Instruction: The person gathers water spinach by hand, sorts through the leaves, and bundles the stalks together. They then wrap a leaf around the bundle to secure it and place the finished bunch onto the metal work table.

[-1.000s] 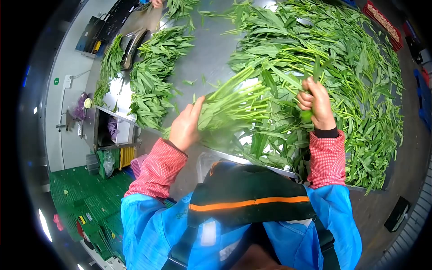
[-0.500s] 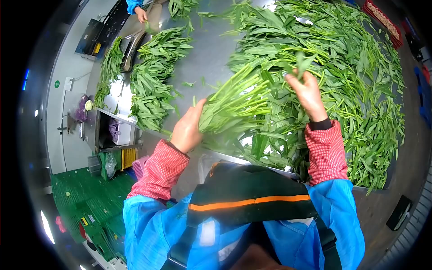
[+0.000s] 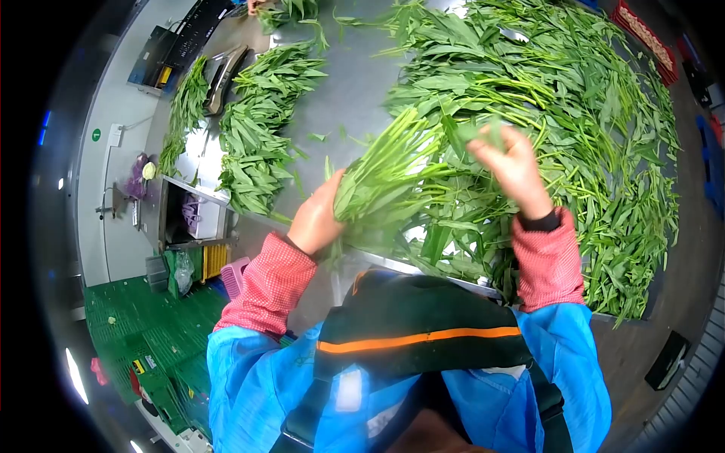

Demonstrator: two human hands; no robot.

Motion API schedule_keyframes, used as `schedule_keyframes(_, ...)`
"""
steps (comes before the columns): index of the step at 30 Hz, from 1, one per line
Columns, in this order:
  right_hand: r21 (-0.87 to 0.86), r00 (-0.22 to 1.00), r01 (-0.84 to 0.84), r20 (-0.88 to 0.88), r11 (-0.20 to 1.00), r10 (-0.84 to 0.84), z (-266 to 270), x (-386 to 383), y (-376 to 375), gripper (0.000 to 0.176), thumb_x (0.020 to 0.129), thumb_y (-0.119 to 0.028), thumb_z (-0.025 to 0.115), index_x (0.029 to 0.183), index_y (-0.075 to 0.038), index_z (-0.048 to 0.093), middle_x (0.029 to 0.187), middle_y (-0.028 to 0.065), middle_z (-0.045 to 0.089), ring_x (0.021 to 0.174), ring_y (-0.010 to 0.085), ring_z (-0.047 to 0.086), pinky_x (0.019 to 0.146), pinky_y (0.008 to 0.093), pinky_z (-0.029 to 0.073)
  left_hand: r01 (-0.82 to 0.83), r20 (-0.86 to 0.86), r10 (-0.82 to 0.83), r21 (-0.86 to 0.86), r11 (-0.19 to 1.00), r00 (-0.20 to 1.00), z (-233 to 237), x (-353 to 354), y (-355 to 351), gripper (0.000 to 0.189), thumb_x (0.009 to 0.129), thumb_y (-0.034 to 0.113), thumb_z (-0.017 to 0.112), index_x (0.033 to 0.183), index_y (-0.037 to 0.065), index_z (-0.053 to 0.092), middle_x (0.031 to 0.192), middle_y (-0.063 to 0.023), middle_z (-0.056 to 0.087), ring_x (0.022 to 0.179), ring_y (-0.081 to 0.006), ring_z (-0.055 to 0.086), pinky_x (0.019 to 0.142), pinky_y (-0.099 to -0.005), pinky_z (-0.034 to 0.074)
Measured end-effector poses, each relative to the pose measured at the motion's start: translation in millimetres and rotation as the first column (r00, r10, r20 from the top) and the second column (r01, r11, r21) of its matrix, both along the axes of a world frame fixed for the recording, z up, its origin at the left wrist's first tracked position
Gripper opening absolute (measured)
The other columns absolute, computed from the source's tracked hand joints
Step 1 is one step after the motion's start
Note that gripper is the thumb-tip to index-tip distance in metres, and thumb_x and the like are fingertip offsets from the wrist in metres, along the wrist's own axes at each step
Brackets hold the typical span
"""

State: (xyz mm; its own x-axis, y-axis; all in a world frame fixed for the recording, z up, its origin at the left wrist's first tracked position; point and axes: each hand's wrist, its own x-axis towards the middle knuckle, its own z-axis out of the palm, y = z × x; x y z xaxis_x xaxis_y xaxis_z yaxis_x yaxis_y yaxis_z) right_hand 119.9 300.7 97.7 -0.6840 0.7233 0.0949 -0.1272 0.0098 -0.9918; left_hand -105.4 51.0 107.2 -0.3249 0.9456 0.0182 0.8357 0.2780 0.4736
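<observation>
My left hand (image 3: 319,215) is closed around a bunch of water spinach (image 3: 394,160), its cut stems fanning out to the upper right. Leaves hang below that fist, smeared by motion. Over the edge of the big heap of water spinach (image 3: 596,174), my right hand (image 3: 515,170) is closed with thumb and fingers pinching a blurred green leaf or sprig (image 3: 492,134). The two hands are apart, with stem ends and loose leaves between them.
A row of leafy bunches (image 3: 260,128) lies on the metal table (image 3: 340,83) at the left, near a dark scale-like device (image 3: 224,79). Another person's hand (image 3: 254,6) shows at the top edge. A red crate (image 3: 646,38) stands at the far right, green floor matting (image 3: 143,325) lower left.
My right hand has shifted slightly left, toward the bunch, with the leaf in its fingers. My left hand stays nearly in place. The other person's hand has moved up, mostly out of view.
</observation>
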Motion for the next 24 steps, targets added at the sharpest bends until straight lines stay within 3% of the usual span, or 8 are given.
schedule_keyframes(2,0.721,0.995,-0.018,0.082,0.692,-0.059,15.0,-13.0,-34.7,0.017,0.077,-0.014,0.071,0.090,-0.007,0.063,0.074,0.0048,0.059,0.064,0.0227,0.058,0.060,0.0335,0.049,-0.030,0.041,0.035,-0.128,0.991,0.999,13.0,9.4,9.5,0.073,0.072,0.007,0.070,0.138,0.008,0.038,0.116,-0.0227,0.058,0.108,-0.0379,0.057,0.089,-0.0407,0.049)
schedule_keyframes(5,0.880,0.969,-0.103,0.194,0.464,-0.151,19.7,-36.3,-66.1,0.022,0.077,-0.020,0.071,0.092,-0.007,0.062,0.077,0.0102,0.059,0.070,0.0287,0.060,0.063,0.0339,0.050,-0.015,0.048,0.022,-0.143,0.990,0.999,12.7,15.6,17.4,0.072,0.072,0.008,0.070,0.137,0.007,0.039,0.117,-0.0231,0.058,0.109,-0.0377,0.057,0.090,-0.0402,0.048)
schedule_keyframes(8,0.662,0.999,-0.037,0.050,0.749,0.005,-16.1,-39.3,-53.8,0.023,0.080,-0.015,0.069,0.097,-0.004,0.059,0.078,0.0080,0.056,0.069,0.0226,0.060,0.063,0.0300,0.049,-0.008,0.090,0.016,-0.084,0.996,0.996,16.0,17.6,19.8,0.069,0.073,0.009,0.070,0.135,0.008,0.041,0.118,-0.0215,0.058,0.109,-0.0370,0.057,0.090,-0.0394,0.048)
schedule_keyframes(9,-0.118,0.979,-0.203,0.013,0.972,0.206,4.1,-26.1,-47.3,0.015,0.089,-0.017,0.064,0.095,-0.006,0.057,0.074,0.0019,0.054,0.059,0.0130,0.053,0.054,0.0263,0.044,-0.009,0.132,0.019,-0.081,0.997,0.991,15.8,15.8,16.9,0.068,0.073,0.009,0.070,0.135,0.008,0.041,0.118,-0.0209,0.058,0.109,-0.0367,0.057,0.089,-0.0392,0.048)
schedule_keyframes(10,-0.366,0.983,-0.170,-0.130,0.915,0.131,4.5,-15.0,-33.5,0.011,0.094,-0.020,0.059,0.096,-0.009,0.055,0.069,-0.0038,0.049,0.055,0.0051,0.044,0.048,0.0217,0.036,-0.005,0.174,0.019,-0.082,0.997,0.985,15.3,15.2,14.1,0.067,0.074,0.010,0.071,0.134,0.008,0.042,0.118,-0.0204,0.059,0.109,-0.0364,0.057,0.089,-0.0390,0.048)
schedule_keyframes(14,-0.399,0.980,-0.112,-0.196,0.910,0.035,-2.9,25.4,1.5,0.012,0.093,-0.020,0.060,0.099,-0.010,0.056,0.071,-0.0057,0.049,0.059,0.0042,0.045,0.052,0.0195,0.036,-0.097,0.346,0.137,-0.130,0.987,0.928,19.9,16.9,12.6,0.062,0.075,0.012,0.072,0.131,0.007,0.046,0.115,-0.0182,0.062,0.107,-0.0325,0.060,0.089,-0.0352,0.048)
schedule_keyframes(20,0.687,0.848,-0.170,0.467,0.706,-0.250,11.2,-22.1,-67.9,0.026,0.077,-0.015,0.068,0.100,-0.005,0.061,0.080,0.0147,0.066,0.073,0.0301,0.065,0.061,0.0356,0.052,-0.118,0.339,0.190,-0.222,0.968,0.921,16.2,16.0,16.5,0.071,0.070,0.004,0.072,0.134,0.006,0.042,0.114,-0.0177,0.063,0.108,-0.0288,0.061,0.092,-0.0344,0.047)
schedule_keyframes(24,0.751,0.904,-0.175,0.378,0.636,-0.197,-25.7,-34.2,-58.1,0.037,0.069,-0.004,0.062,0.105,-0.008,0.065,0.087,0.0129,0.069,0.076,0.0324,0.066,0.066,0.0387,0.054,-0.083,0.358,0.139,-0.166,0.983,0.923,10.3,16.0,15.5,0.074,0.070,0.002,0.070,0.137,0.004,0.039,0.117,-0.0157,0.062,0.110,-0.0251,0.060,0.095,-0.0331,0.046)
